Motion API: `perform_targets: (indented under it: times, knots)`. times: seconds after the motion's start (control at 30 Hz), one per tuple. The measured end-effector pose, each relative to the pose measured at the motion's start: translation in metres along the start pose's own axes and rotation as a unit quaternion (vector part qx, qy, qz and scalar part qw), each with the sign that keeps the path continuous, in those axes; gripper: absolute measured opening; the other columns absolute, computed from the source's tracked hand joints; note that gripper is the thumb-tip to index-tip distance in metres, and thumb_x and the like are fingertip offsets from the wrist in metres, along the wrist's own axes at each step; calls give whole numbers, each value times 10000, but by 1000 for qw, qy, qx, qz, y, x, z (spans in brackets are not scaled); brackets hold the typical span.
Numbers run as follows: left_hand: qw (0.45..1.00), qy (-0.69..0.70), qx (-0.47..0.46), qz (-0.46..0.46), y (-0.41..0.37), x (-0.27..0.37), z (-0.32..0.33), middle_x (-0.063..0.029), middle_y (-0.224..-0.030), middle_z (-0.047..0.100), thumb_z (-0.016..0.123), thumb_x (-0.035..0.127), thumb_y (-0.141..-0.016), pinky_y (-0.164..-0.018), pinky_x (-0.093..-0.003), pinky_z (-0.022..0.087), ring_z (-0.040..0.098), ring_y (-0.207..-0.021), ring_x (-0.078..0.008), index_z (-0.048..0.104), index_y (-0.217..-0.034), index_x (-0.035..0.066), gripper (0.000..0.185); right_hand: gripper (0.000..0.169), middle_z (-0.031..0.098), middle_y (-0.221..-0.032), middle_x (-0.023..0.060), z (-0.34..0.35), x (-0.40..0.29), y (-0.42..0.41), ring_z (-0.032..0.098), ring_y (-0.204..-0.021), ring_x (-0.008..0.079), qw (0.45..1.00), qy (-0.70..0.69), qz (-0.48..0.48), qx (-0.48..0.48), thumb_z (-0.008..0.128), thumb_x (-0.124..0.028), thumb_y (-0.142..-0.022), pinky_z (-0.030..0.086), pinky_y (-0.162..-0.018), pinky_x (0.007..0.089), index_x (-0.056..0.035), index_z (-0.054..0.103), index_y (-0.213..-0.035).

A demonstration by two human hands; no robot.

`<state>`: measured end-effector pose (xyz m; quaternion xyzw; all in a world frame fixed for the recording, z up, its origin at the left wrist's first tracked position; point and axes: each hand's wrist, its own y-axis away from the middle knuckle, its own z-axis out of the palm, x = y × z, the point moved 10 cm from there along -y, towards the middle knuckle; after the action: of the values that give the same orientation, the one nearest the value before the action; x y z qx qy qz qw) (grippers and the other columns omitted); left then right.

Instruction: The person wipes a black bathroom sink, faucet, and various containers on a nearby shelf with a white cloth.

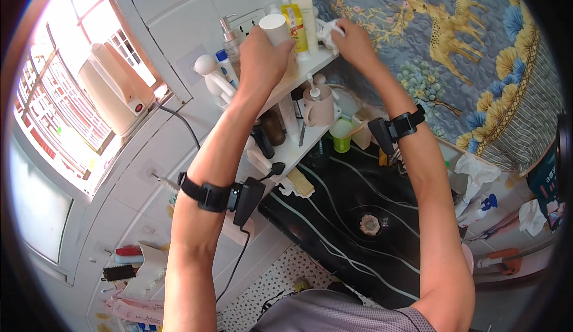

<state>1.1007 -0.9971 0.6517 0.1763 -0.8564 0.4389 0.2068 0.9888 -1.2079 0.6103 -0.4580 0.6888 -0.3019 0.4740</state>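
Note:
My left hand (pixel 265 59) grips a pale cylindrical container with a white lid (pixel 273 24) at the upper tier of a white wall shelf (pixel 309 69). Whether the container still touches the shelf is hidden by the hand. At the right end of that tier, my right hand (pixel 356 41) pinches a crumpled white cloth or tissue (pixel 330 36). Between the hands stand a yellow tube (pixel 295 28) and a cream tube (pixel 307 24). Left of my left hand are a pump bottle (pixel 231 41), a blue-capped bottle (pixel 227 67) and a white figurine-shaped holder (pixel 215 79).
On the lower tier stand a beige mug (pixel 319 108) with a brush in it and dark bottles (pixel 271 127). Below lies a black basin (pixel 358 189) with a drain, a green cup (pixel 342 137) at its edge. A quilted curtain (pixel 429 63) hangs right; a kettle (pixel 117 90) stands by the window.

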Motion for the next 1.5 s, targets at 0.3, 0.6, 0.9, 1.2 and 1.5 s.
perform_targets:
  times: [0.3,0.6,0.9,1.2,1.5]
  knots:
    - [995,-59,-4,-83,-31,-30,23,-331,-1064,672,779,213,-824,-880,-464,563,684,-1006,-451,526,-1111,-142,523,195,648,-1054,213,48,-6,30,600,-1053,406,992,53,-74,-88,550,-135,-868,478,-894,532,-21,622,-1009]
    - [988,-95,54,-113,-30,-38,26,-333,-1103,648,712,121,-862,-913,-477,553,659,-1050,-465,394,-1213,-127,534,232,660,-1027,219,48,-35,40,620,-1022,408,985,-11,-99,-139,586,-167,-875,493,-876,508,-12,629,-1041]
    - [990,-93,73,-73,-26,-46,40,-369,-1171,582,625,-16,-843,-967,-472,503,596,-1119,-470,287,-1350,-162,626,367,702,-1035,231,55,-57,29,665,-981,406,955,-33,-2,-295,625,-226,-824,520,-866,469,-31,680,-1130]
    - [992,-47,59,-100,-7,-43,44,-369,-1177,574,703,67,-797,-975,-509,479,580,-1115,-501,360,-1294,-154,643,367,724,-1017,211,88,-88,22,693,-969,372,921,48,-73,-381,649,-167,-783,544,-842,438,-86,716,-1135]
    - [987,83,114,78,65,17,0,-315,-1176,605,628,110,-894,-995,-470,448,578,-1145,-454,552,-1208,-88,378,165,722,-930,209,95,-101,20,699,-906,386,926,82,-95,-355,677,-125,-786,551,-791,450,-46,750,-911]
